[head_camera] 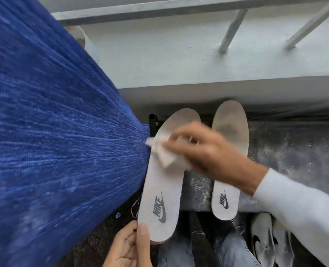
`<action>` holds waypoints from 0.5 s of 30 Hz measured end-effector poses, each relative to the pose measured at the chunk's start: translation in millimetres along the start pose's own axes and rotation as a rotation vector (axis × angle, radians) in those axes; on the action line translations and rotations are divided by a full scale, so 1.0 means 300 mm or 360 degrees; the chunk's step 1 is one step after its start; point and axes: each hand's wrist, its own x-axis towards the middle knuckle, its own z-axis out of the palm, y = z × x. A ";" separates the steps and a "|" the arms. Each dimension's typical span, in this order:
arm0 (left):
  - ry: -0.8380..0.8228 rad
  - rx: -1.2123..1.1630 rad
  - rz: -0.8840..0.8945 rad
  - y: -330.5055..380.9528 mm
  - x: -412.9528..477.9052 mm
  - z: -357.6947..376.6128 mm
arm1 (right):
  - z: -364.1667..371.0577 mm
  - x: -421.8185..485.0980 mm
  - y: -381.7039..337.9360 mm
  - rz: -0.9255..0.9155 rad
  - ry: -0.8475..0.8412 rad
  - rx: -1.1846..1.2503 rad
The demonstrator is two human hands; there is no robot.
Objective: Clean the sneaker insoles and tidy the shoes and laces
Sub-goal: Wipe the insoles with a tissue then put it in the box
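Head view: left hand (129, 247) pinches the heel of one insole (164, 182). Right hand (208, 151) grips a white wipe (163, 153) pressed against it. Second insole (229, 158) lies beside it.

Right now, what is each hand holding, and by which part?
Left hand pinches the insole at its heel end, thumb on top. Right hand holds a white wipe under its fingers, pressed on that insole's middle.

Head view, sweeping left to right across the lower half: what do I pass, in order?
Blue ribbed fabric → held insole, its heel pinched by the left hand → second insole on the dark ledge → grey sneakers. The right hand, with its white wipe, crosses both insoles, so it is left out.
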 end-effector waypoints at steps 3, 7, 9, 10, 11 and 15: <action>-0.0001 0.0000 0.0038 0.002 -0.007 0.011 | 0.066 -0.072 -0.101 -0.0402 -0.0381 0.0119; -0.0007 -0.0054 0.0021 -0.003 -0.008 0.007 | 0.093 -0.057 0.027 -0.0440 -0.0374 -0.0181; -0.0002 -0.0085 0.0008 -0.004 -0.007 0.004 | 0.079 -0.022 0.124 -0.0200 -0.0283 -0.0456; -0.0002 -0.0104 0.0009 -0.003 -0.008 0.005 | 0.061 -0.007 0.157 -0.0038 -0.0222 -0.0563; 0.0001 -0.0113 0.0023 -0.003 -0.009 0.006 | 0.040 0.007 0.177 0.0113 -0.0143 -0.0637; 0.0008 -0.0116 0.0075 -0.033 -0.008 0.012 | -0.032 0.023 0.164 0.0346 0.0253 -0.0525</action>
